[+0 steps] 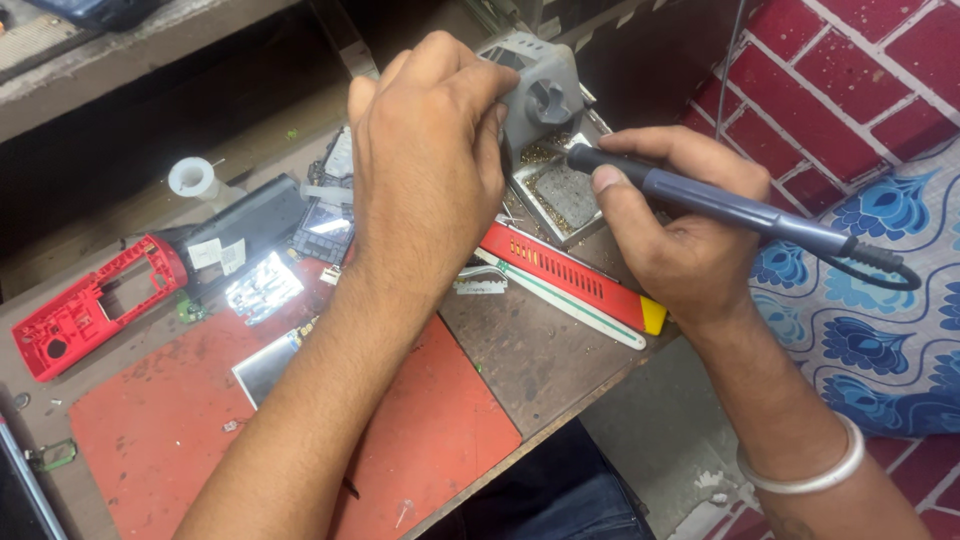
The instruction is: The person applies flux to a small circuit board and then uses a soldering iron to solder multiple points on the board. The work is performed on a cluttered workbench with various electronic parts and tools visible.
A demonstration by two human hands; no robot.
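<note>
Fingers of the right hand (pixel 680 235) pinch a soldering iron (pixel 740 208); left hand (pixel 425 150) grips the grey stand (pixel 540 95).

The left hand (pixel 425 160) covers whatever lies beneath its palm, so what its fingers touch on the bench cannot be told; it also hides the near side of the grey stand (pixel 535 90) behind its fingertips. The tip of the soldering iron (pixel 720 205) in the right hand (pixel 680 235) disappears behind the left hand's fingers. The iron's black cable (pixel 885 268) is lost against the patterned cloth to the right of that hand. Left of the left forearm, the small circuit parts (pixel 325 225) glare too brightly to make out. A dark object (pixel 95 10) far beyond the left hand is cut by the top edge.
</note>
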